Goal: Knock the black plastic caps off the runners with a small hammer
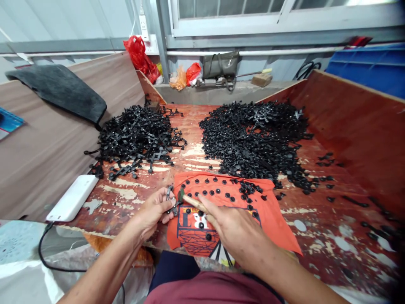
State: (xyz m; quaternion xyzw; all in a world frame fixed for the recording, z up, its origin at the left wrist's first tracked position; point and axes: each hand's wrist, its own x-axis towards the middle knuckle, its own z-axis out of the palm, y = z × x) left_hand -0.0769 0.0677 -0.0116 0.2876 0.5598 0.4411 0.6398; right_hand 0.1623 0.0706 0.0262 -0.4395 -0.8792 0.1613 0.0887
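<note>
So the step in hand looks like knocking the little caps off a moulded frame: the left hand [155, 210] has its fingers pinched around a small black plastic sprue piece [171, 202], holding it just over the near edge of the orange cloth [278, 223], and the right hand [232, 230] is clenched around a wooden-handled tool [190, 202] whose dark tip sits right against that piece

My read is that the next move calls for a short, controlled tap or pry at the joint while the left hand keeps the frame steady — too much force and the bit probably flies off past the cloth

The piece itself is thin, matte black, sort of a branched strip with round nubs, and partly hidden by the fingers so I can't tell how many caps are on it. Loose black caps [221, 192] are scattered over the cloth. Behind that there's a pile of tangled frames [136, 135] on the left and a bigger heap of separated caps [253, 139] on the right, all on a worn red board tray [348, 236]. A white power bank [73, 197] lies near the left wrist
</note>
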